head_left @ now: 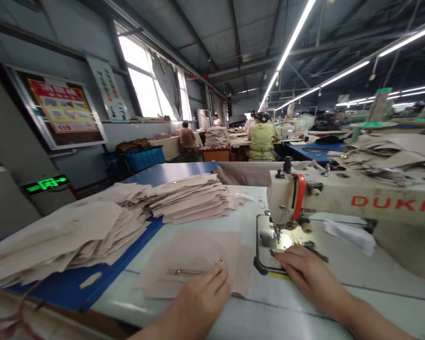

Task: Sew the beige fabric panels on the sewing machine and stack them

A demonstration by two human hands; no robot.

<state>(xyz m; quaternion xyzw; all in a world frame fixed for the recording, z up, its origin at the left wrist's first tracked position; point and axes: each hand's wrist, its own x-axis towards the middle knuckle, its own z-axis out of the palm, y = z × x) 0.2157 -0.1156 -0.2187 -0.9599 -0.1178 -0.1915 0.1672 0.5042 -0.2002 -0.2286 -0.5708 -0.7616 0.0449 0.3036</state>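
In the head view, the flat beige cut fabric piece [184, 245] lies at lower centre of the frame on the pale grey bench [304, 311]. A slim metal strip and a small metal ring [218, 261] sit on it. The left hand [198, 302] rests on the piece's near edge with its fingers spread flat, their tips just beside the ring; it presses down and clamps nothing. The right hand [304, 271], right of centre, lies open and palm down, its fingertips on the base of the cream industrial sewing machine [340, 198] beside the lit needle plate [279, 241]. It holds nothing.

The two hands are apart, and the piece sits just left of the machine, not under the needle. The step in hand looks like flattening and squaring the piece. Moving it to the needle would call for a flat slide to the right with the ring kept clear.

In the left half of the frame, stacks of beige cut fabric pieces [191, 198] lie on a blue board [92, 278].
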